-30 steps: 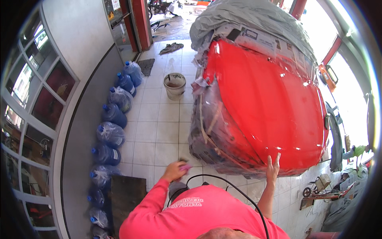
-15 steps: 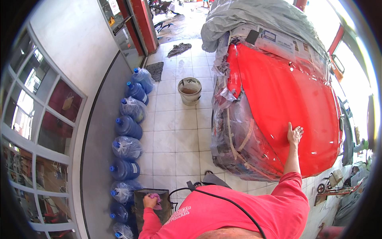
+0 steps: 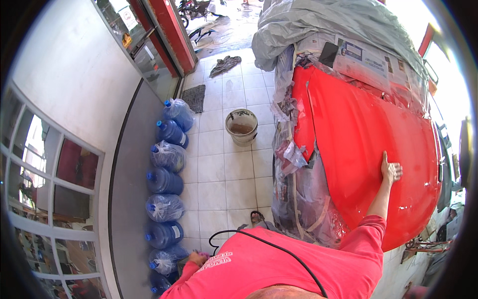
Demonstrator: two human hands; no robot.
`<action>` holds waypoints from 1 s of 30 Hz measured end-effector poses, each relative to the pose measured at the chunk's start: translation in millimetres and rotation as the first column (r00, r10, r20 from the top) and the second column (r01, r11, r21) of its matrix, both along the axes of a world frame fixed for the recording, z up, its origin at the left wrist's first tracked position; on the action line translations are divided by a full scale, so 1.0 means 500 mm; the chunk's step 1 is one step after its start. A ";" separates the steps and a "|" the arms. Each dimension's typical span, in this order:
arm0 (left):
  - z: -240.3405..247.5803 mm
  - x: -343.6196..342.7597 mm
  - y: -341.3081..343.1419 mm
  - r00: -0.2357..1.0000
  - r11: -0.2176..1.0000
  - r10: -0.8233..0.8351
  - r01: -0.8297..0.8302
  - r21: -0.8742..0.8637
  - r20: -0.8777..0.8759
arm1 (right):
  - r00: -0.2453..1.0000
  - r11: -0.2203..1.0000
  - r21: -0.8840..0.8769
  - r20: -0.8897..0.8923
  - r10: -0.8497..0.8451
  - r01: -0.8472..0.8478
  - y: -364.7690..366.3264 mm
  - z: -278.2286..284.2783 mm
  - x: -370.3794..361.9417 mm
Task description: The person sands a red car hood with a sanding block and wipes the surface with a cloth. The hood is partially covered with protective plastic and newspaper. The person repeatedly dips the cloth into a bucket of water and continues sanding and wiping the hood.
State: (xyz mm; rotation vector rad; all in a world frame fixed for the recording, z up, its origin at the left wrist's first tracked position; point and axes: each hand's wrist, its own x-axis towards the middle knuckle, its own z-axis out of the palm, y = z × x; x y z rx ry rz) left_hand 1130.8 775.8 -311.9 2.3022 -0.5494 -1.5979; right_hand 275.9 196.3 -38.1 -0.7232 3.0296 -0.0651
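Note:
My right hand [image 3: 392, 171] lies flat on the red car hood [image 3: 358, 144], its fingers stretched out and bare. Low at my left side, my left hand [image 3: 198, 258] is closed on a pinkish-purple cloth [image 3: 206, 253]; my red-sleeved body hides most of the cloth. Beside that hand stand blue water jugs [image 3: 163, 234]. Grey plastic and paper masking [image 3: 298, 199] wraps the car's side and front corner below the hood.
A dirty bucket [image 3: 241, 128] of murky liquid stands on the white tiles. Several jugs line the left wall. A grey cover [image 3: 318, 22] drapes the car's far end; a dark phone-like slab [image 3: 328, 54] lies on the newspaper masking. A rag [image 3: 225, 66] and mat [image 3: 194, 98] lie farther off.
My right hand has shifted right across the hood. My body has moved forward and covers more of the cloth in my left hand. The dark panel beside that hand has gone from sight.

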 end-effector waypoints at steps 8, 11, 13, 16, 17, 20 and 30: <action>0.215 0.093 -0.639 0.893 0.910 -0.115 0.271 -0.314 0.436 | 0.799 0.799 -0.051 -0.101 0.593 -0.600 -0.342 0.058 0.281; 0.293 0.132 -0.781 0.839 0.823 -0.037 0.333 -0.460 0.542 | 0.810 0.802 -0.111 -0.085 0.580 -0.586 -0.464 0.065 0.403; 0.301 0.143 -0.881 0.821 0.737 0.014 0.378 -0.561 0.571 | 0.824 0.818 -0.101 -0.078 0.561 -0.567 -0.512 0.073 0.411; 0.272 0.145 -1.043 0.928 0.671 0.052 0.241 -0.701 0.369 | 0.843 0.841 -0.083 -0.115 0.526 -0.535 -0.549 0.068 0.368; 0.265 0.141 -1.093 0.939 0.668 0.046 0.225 -0.709 0.341 | 0.847 0.846 -0.081 -0.138 0.514 -0.527 -0.550 0.053 0.362; 0.165 0.141 -1.253 0.971 0.627 0.022 0.172 -0.760 0.237 | 0.851 0.853 -0.092 -0.180 0.493 -0.514 -0.564 0.043 0.330; -0.248 0.086 -1.711 0.909 0.738 -0.275 0.409 -0.537 0.313 | 0.852 0.841 -0.139 -0.048 0.521 -0.523 -0.435 0.079 0.177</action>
